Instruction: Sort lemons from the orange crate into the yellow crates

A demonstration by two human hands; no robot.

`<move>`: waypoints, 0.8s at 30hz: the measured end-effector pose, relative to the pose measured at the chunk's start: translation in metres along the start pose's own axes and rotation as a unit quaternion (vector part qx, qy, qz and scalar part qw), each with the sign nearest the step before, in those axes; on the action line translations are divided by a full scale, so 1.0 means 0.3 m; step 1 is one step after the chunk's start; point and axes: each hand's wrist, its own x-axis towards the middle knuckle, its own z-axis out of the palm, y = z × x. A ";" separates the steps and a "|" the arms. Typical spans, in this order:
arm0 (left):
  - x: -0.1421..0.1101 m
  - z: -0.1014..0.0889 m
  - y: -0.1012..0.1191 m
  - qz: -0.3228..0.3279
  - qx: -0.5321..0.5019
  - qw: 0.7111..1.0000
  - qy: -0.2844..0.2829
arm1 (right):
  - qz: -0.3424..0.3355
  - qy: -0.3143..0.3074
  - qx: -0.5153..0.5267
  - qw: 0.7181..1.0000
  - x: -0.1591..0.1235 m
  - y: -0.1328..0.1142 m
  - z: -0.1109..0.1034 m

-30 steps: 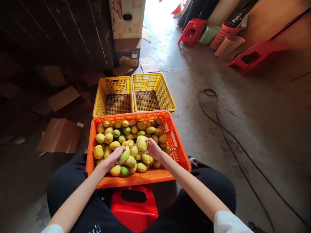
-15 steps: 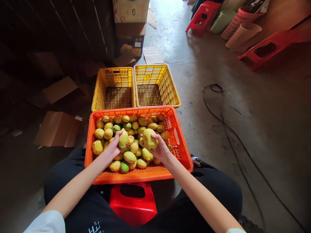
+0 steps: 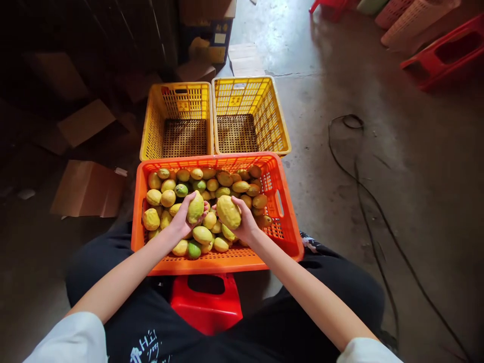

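An orange plastic crate (image 3: 227, 265) stands in front of me, holding many yellow and green lemons (image 3: 202, 235). Above the pile, my left hand (image 3: 184, 218) is closed around a greenish-yellow lemon (image 3: 195, 207). My right hand (image 3: 245, 222) grips a larger, bumpy yellow lemon (image 3: 229, 212) from its right side, thumb on top. The two held lemons are close to each other but apart. A few greener fruits, such as a green lemon (image 3: 194, 249), lie among the yellow ones.
Two yellow crates (image 3: 176, 86) (image 3: 280, 116) sit side by side beyond the orange one. A red stool (image 3: 206, 307) is under it. Cardboard pieces (image 3: 88, 189) lie on the left, a black cable (image 3: 372, 201) on the right. Red stools and pink baskets (image 3: 419, 22) stand far right.
The view has tilted downward. My right hand has turned its lemon, which now shows another side lying more slantwise. Both hands still hold their lemons.
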 end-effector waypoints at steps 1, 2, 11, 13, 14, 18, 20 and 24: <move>-0.003 0.002 -0.002 0.010 -0.014 1.000 0.005 | 0.006 -0.007 -0.001 1.000 -0.002 0.007 0.003; -0.004 0.002 -0.004 0.017 -0.024 1.000 0.012 | 0.012 -0.013 -0.001 1.000 -0.003 0.014 0.005; 0.044 -0.045 -0.019 -0.056 0.034 0.998 0.011 | 0.058 -0.017 0.004 0.998 0.014 0.021 -0.014; 0.037 -0.043 -0.015 -0.054 0.034 0.998 0.004 | 0.044 -0.014 0.005 0.999 0.012 0.013 -0.015; 0.032 -0.039 -0.012 -0.052 0.033 0.998 0.003 | 0.036 -0.013 0.005 0.999 0.009 0.009 -0.013; 0.017 -0.028 -0.002 -0.047 0.019 0.999 0.012 | 0.027 -0.019 -0.007 0.999 0.000 0.002 0.001; 0.014 -0.027 0.000 -0.049 0.005 0.999 0.015 | 0.031 -0.022 -0.010 0.999 -0.003 0.003 0.005; 0.011 -0.029 -0.001 -0.054 -0.019 0.998 0.007 | 0.042 -0.019 0.004 0.999 -0.003 0.000 0.002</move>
